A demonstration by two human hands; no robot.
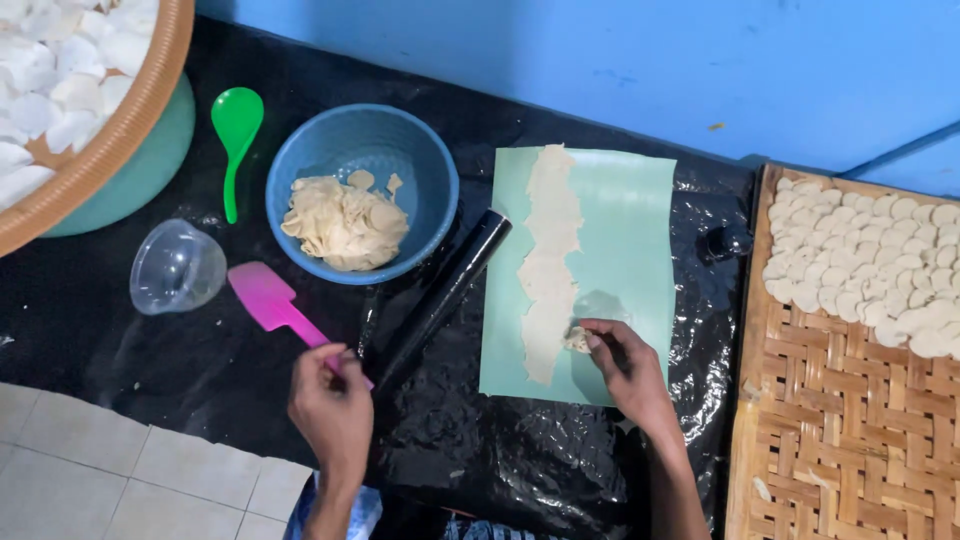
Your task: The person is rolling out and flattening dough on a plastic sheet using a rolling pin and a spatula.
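Note:
A long, thin strip of rolled-out dough (548, 260) lies on a pale green mat (630, 230). My right hand (622, 365) rests on the mat's lower part, its fingers pinching a small piece of dough (577, 341) at the strip's right edge. My left hand (332, 405) grips the handle of a pink spatula (268, 298), whose blade lies flat on the black plastic sheet (500, 450). A black rolling pin (445, 290) lies diagonally between the two hands.
A blue bowl (420, 165) holds a lump of dough. A green spoon (236, 130) and a clear plastic cup (177, 266) lie left of it. A woven tray (850, 430) with several round dough discs is at right; a basket (130, 120) of discs sits top left.

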